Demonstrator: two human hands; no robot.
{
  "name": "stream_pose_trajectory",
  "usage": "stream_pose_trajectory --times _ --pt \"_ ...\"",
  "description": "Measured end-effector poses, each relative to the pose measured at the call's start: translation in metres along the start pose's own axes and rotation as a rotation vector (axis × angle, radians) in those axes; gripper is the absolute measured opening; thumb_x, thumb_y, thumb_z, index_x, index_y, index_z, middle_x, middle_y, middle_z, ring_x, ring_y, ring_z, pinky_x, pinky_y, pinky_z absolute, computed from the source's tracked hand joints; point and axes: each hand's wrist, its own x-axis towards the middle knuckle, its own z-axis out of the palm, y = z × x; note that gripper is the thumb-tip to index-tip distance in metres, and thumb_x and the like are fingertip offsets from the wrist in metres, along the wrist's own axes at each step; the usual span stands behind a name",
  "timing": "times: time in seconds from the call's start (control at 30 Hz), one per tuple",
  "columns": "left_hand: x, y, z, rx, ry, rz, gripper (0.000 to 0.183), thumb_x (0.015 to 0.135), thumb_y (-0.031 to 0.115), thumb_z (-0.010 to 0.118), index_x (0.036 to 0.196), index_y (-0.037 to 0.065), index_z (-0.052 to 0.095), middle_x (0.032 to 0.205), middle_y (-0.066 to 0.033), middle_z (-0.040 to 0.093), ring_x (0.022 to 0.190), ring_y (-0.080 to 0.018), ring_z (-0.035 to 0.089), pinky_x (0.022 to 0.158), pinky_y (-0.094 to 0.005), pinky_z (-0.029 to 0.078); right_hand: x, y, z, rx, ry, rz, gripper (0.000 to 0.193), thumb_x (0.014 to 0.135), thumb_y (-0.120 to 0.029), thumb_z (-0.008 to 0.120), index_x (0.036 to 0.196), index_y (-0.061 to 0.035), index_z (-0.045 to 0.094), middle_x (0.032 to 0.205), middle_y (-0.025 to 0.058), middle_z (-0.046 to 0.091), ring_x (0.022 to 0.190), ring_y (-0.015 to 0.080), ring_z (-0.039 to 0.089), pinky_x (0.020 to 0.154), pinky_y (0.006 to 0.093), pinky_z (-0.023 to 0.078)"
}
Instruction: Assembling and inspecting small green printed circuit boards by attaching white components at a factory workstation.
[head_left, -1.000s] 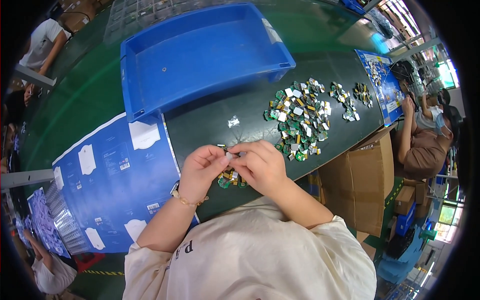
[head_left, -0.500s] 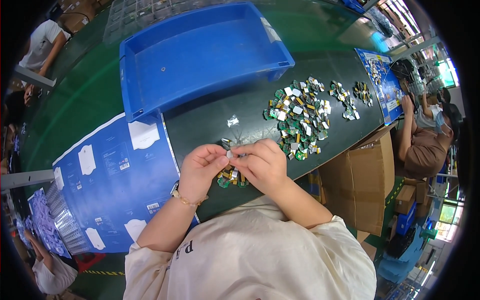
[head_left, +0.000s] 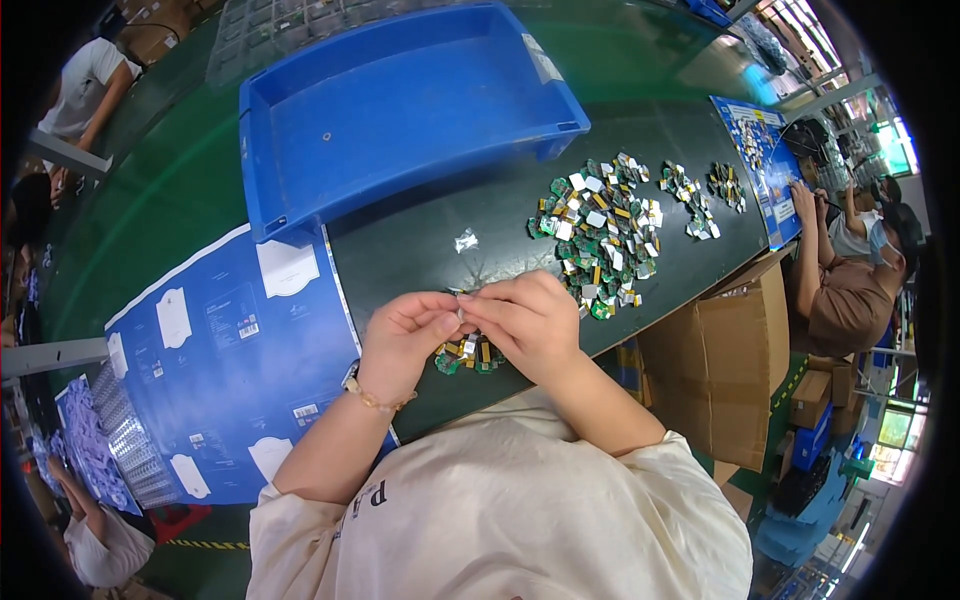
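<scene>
Over the near part of the dark table, my left hand (head_left: 402, 338) and my right hand (head_left: 535, 322) meet, thumbs and fingers pinched together. Between the fingertips is a small silvery piece (head_left: 461, 313), mostly covered, so its exact kind cannot be made out. Just below my hands lies a small heap of green circuit boards (head_left: 468, 356) with white and gold parts, partly hidden by my fingers. A larger pile of similar circuit boards (head_left: 598, 235) spreads to the right of my right hand. A crumpled clear scrap (head_left: 466, 241) rests beyond my fingers.
A big blue bin (head_left: 400, 185) stands beyond my hands. Blue printed sheets (head_left: 235, 370) cover the table on the left. Two smaller board clusters (head_left: 690, 200) lie farther right. A cardboard box (head_left: 705, 375) stands off the table's right edge. Co-workers sit at both sides.
My right hand's fingers have shifted slightly and closed in over the small piece, which now shows less of its surface. At the far right, a co-worker's hand has moved toward the table.
</scene>
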Motion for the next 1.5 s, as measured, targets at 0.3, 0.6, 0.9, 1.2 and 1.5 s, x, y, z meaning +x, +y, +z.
stream_pose_trajectory --times 0.3,0.6,0.9,1.2,1.5 --pt "0.000 -0.002 -0.004 -0.028 0.022 -0.035 0.019 0.093 0.006 0.059 0.110 -0.002 0.062 0.102 -0.0111 0.068 0.090 -0.0176 0.067 0.082 -0.0276 0.055 -0.002 -0.001 0.004 -0.033 0.049 -0.016 0.021 0.065 -0.013 0.078 0.085 -0.0143 0.071 0.085 -0.0015 0.067 0.068 0.0176 0.060 0.059 0.0291 0.047" --pt "0.002 0.005 -0.005 -0.159 0.050 -0.017 0.026 0.095 0.011 0.056 0.119 0.001 0.057 0.110 -0.0136 0.066 0.101 -0.0214 0.065 0.088 -0.0301 0.053 0.070 0.017 -0.029 0.349 0.222 0.209 0.010 0.077 -0.005 0.071 0.084 -0.0083 0.065 0.092 0.0093 0.064 0.072 0.0238 0.060 0.066 0.0332 0.048" --pt "-0.001 0.005 -0.006 -0.171 0.042 -0.051 0.032 0.095 0.008 0.055 0.126 -0.001 0.054 0.112 -0.0155 0.065 0.101 -0.0224 0.065 0.087 -0.0299 0.053 0.086 0.023 -0.030 -0.347 0.214 -0.009 0.027 0.089 -0.009 0.057 0.115 -0.0035 0.064 0.108 0.0109 0.064 0.100 0.0237 0.059 0.088 0.0338 0.044" --pt "0.001 0.005 -0.012 -0.437 -0.220 -0.021 0.033 0.098 0.009 0.048 0.129 -0.001 0.051 0.111 -0.0163 0.065 0.102 -0.0242 0.065 0.089 -0.0335 0.053 0.010 0.018 -0.005 0.883 -0.325 0.772 0.025 0.095 -0.013 0.054 0.116 -0.0038 0.064 0.096 0.0033 0.063 0.084 0.0094 0.056 0.076 0.0251 0.047" --pt "0.004 0.005 -0.006 -0.322 -0.070 0.000 0.023 0.098 0.009 0.048 0.120 0.005 0.054 0.108 -0.0124 0.065 0.097 -0.0205 0.065 0.086 -0.0318 0.053 0.010 0.023 -0.014 0.337 -0.264 0.234 0.023 0.086 -0.007 0.064 0.107 -0.0054 0.070 0.104 0.0102 0.061 0.083 0.0173 0.058 0.071 0.0255 0.046"
